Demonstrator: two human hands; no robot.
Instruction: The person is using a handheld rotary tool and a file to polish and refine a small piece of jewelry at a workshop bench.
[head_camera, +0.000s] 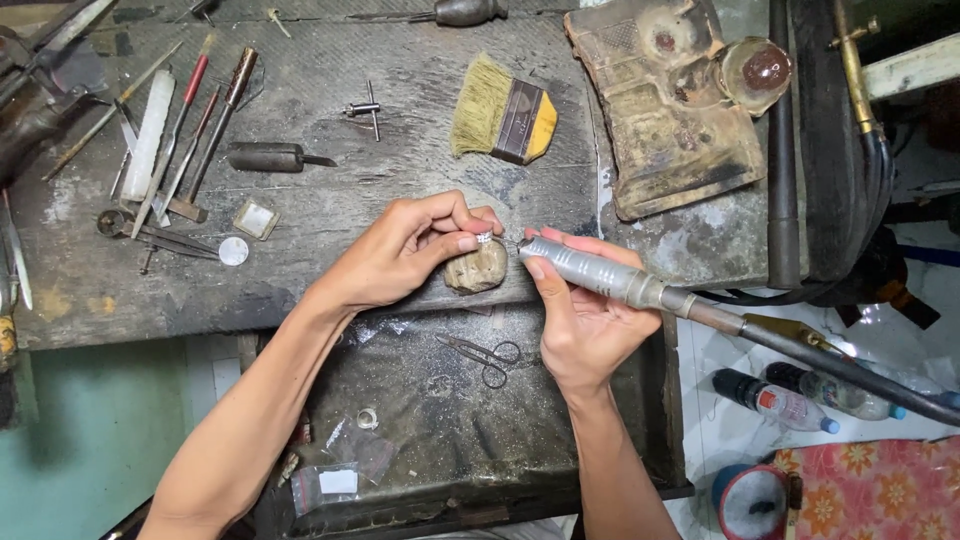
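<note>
Left hand (405, 250) pinches a tiny, light, slippery ring (484, 238) by its rim; right hand (580, 320) grips a stiff rotary handpiece (590, 272).

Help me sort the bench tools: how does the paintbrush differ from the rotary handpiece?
The paintbrush lies loose on the bench, untouched; the rotary handpiece is gripped in the right hand. The paintbrush is flat and wide with pale bristles and a yellow handle; the handpiece is a slim metal cylinder trailing a dark hose. Both look well worn.
</note>
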